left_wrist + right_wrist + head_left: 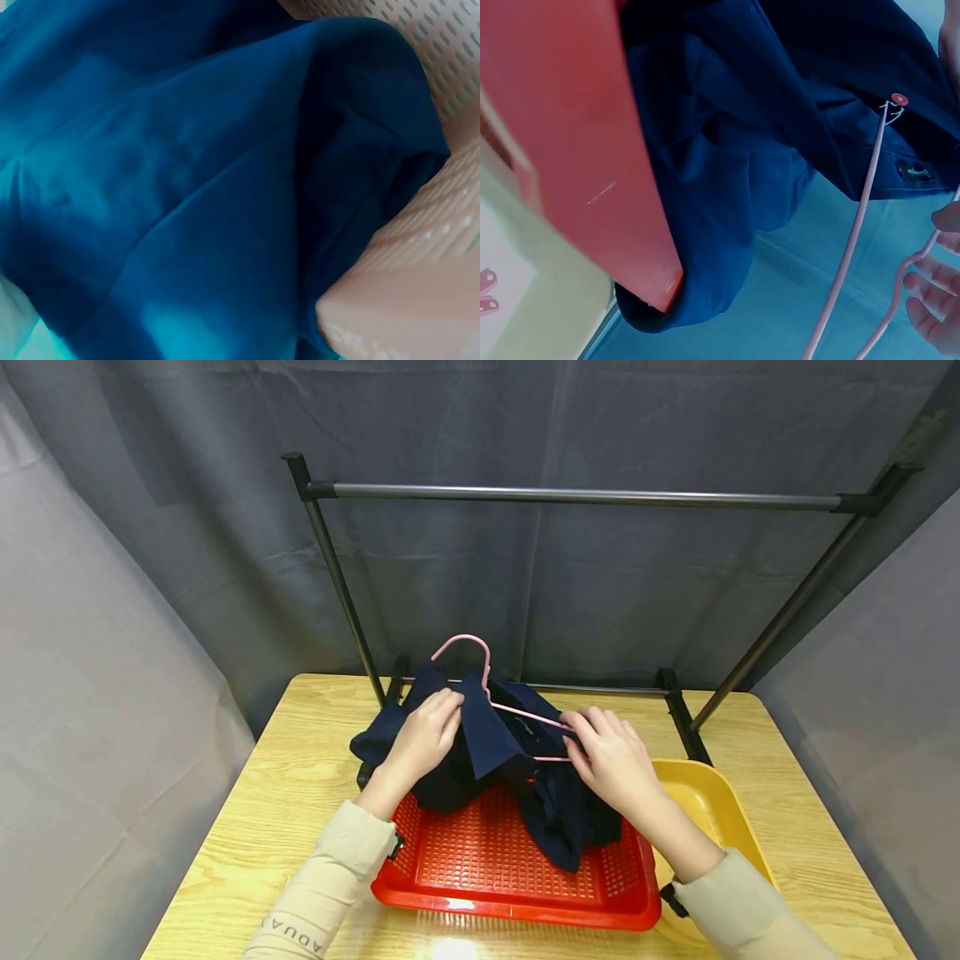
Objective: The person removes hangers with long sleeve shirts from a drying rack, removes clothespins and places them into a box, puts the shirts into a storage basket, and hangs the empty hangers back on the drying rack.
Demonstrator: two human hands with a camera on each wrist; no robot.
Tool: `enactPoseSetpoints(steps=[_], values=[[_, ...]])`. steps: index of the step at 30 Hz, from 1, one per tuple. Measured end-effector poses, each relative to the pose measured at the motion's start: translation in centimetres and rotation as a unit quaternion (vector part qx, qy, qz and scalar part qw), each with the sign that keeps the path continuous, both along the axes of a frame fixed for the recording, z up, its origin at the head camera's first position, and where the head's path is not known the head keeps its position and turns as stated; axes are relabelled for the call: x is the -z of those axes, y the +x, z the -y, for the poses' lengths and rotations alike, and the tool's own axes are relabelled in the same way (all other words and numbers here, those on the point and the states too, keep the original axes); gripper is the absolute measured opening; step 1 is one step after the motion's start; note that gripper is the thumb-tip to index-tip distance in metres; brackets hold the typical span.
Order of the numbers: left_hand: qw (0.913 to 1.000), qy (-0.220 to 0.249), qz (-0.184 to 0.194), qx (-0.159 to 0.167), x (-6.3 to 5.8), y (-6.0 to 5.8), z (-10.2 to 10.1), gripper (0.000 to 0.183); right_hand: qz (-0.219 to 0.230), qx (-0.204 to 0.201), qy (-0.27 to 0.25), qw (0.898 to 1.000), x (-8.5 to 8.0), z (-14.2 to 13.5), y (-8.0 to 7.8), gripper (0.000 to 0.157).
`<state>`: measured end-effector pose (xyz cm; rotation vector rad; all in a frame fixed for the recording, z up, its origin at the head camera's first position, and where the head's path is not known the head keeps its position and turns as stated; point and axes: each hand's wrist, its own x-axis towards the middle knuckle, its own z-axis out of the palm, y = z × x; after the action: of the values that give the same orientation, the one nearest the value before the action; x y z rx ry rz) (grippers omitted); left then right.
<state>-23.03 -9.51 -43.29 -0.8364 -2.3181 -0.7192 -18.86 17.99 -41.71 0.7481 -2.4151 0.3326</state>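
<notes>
A navy collared garment (487, 735) lies bunched over the back of a red basket (517, 912), part of it hanging inside. My left hand (426, 731) grips the garment near its collar, with the fingertips partly hidden by the cloth. A pink hanger (528, 716) is partly inside the garment, its hook rising above the collar. With thumb and fingers, my right hand (611, 756) pinches one arm of the hanger, which sticks out at the neck opening. In the right wrist view, a label (915, 172) and a red button (899, 99) show on the dark cloth.
A black rack with a metal bar (585, 497) stands at the back of the wooden table (277, 777). Under and beside the basket's right side is a yellow tray (708, 793). Grey curtains (450, 427) hang behind and on both sides.
</notes>
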Motion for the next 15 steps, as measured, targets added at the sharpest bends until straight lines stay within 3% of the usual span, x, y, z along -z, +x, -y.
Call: enactPoseSetpoints(steps=[15], values=[[0.9999,-0.001,0.010,0.006,-0.18,0.13,-0.30,0.014,0.017,0.003,0.004,1.000,0.68,0.08,-0.48,0.020]])
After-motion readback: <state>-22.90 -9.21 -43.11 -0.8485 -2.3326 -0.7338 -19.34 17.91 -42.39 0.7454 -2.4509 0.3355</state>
